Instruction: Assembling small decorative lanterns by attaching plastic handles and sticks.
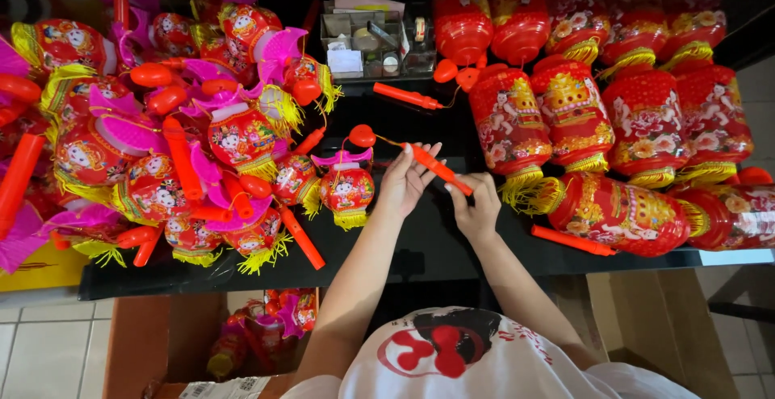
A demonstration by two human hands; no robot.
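Both hands, left hand (406,179) and right hand (476,204), are pinching closed on one orange handle stick (437,168) tethered to a small lantern (346,189). Finished lanterns are already crowding the counter's (420,246) left and right ends; loose sticks are lying near the front edge.

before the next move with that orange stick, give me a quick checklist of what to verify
1. Left hand on the orange stick: ok.
2. Right hand pinching its lower end: ok.
3. Cord from the stick to the small lantern free of tangles: cannot tell.
4. Bare black table under the hands: ok.
5. Large red lantern lying close beside the right hand, snag risk: not ok.
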